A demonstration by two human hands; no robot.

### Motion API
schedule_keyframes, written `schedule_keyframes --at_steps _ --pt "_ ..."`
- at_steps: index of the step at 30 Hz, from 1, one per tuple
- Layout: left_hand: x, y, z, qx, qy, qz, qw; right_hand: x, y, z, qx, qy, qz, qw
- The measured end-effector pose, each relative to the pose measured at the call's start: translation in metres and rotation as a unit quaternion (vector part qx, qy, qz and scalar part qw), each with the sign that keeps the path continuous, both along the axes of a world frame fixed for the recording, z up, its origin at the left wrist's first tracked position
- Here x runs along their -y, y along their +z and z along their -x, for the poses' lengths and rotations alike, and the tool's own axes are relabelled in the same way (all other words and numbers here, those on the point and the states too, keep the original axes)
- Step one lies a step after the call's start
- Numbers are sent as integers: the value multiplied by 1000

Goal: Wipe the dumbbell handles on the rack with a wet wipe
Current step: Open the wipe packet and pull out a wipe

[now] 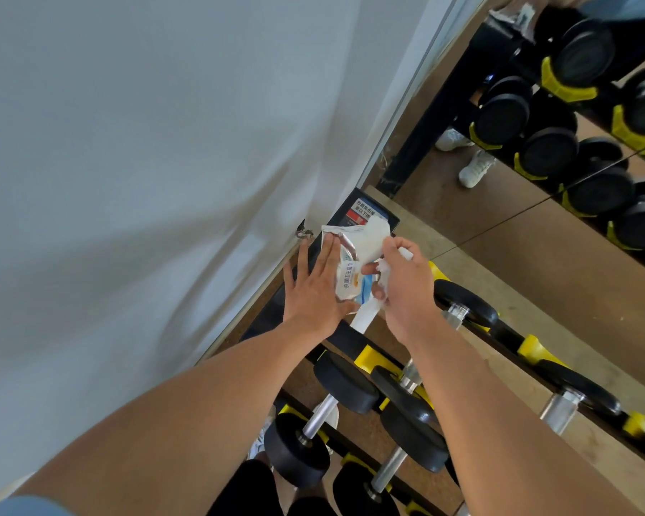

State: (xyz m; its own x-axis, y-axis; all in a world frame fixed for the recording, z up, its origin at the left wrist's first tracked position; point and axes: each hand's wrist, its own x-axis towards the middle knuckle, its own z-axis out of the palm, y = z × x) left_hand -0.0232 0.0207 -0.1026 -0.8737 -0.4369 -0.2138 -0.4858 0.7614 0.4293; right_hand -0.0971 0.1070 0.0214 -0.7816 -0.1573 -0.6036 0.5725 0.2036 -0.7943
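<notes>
- Head view: the left hand (315, 292) lies flat, fingers spread, on the wet-wipe pack (350, 262), which rests on the top end of the dumbbell rack (354, 340) beside the white wall (127, 143). Its palm is open, not gripping; I judge it presses the pack down so it stays put while a sheet comes out.
- The right hand (403, 281) has its fingers pinched together on a wet wipe (382, 270) at the pack's opening; a white strip (365, 314) hangs down below the two hands, though whether it is wipe or flap I cannot tell.
- The wipe sits inside the right hand's grip, touching the pack, so it looks only partly drawn out.
- The dumbbell handles (319, 411) lie below and to the right of the hands, well apart from the wipe; none is touched yet.
- A mirror (537, 202) to the right repeats the rack and dumbbells.
</notes>
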Motion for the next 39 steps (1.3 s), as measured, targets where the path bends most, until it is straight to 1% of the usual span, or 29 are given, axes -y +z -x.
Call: schedule_keyframes --at_steps 2,3,9,12,15,19,22,25,27,28,30,32,33,34,36,38,39 --pt "2 -2 0 5 -6 -4 1000 -4 2 -3 64 -4 44 997" --pt "2 -2 0 8 -6 -10 1000 -7 1 -4 75 4 56 996" --pt "9 15 10 19 -1 -18 1000 -21 -1 -11 92 10 76 993" --pt "17 24 14 6 -5 -21 1000 -25 -3 -12 101 -19 71 992" --pt "23 27 14 -11 -27 -17 999 -30 -3 -12 136 -59 80 986" --pt "25 31 12 -31 -47 -23 998 -36 2 -12 137 -38 46 989" --pt "25 33 9 -44 -46 -51 997 -40 0 -12 134 -25 51 989" --pt "23 40 6 -65 -22 -81 994 -43 -1 -14 130 -27 44 990" --pt "20 46 1 -81 21 -104 991 -44 -1 -16 127 -28 33 991" --pt "18 50 -4 -106 51 -117 986 -44 -1 -17 126 -31 26 991" --pt "13 55 -15 -184 132 -149 963 -45 -2 -19 116 -32 14 993" --pt "6 66 -24 -249 218 -209 920 -44 -3 -21 101 -25 13 994" --pt "2 74 -25 -263 250 -262 894 -43 -2 -23 96 -16 17 995" --pt "-2 81 -26 -259 268 -328 868 -43 -2 -26 90 -4 17 996" --pt "-8 92 -26 -195 250 -451 834 -42 -1 -30 78 20 -2 997" --pt "-14 100 -32 -136 233 -547 793 -42 0 -35 73 35 -11 997" --pt "-16 100 -35 -125 238 -582 767 -43 0 -37 77 40 -8 996"
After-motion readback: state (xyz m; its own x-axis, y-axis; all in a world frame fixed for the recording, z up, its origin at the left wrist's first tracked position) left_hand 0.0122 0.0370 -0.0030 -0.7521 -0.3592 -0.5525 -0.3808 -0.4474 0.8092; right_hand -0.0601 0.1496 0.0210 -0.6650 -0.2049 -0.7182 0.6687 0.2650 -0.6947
